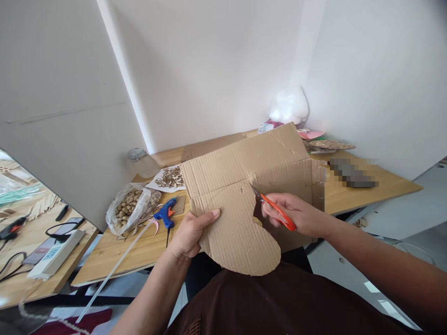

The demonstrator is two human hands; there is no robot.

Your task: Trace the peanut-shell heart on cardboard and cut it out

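1 cardboard sheet (240, 186) in L hand (190, 230), 1 scissors (275, 211) in R hand (296, 215)

From my seat, the cardboard sheet (244, 195) stands between me and the table (115, 251), held above its near edge. My left hand (190, 232) grips its left side; my right hand (296, 216), to the right, holds the scissors (274, 209) in the cut at the sheet's middle. Left of the sheet, on the table, lies the glue gun (165, 213), with a bag of nuts (127, 209) further left and a paper of shells (169, 177) behind it. A power strip (57, 253) lies on the neighbouring table at far left.
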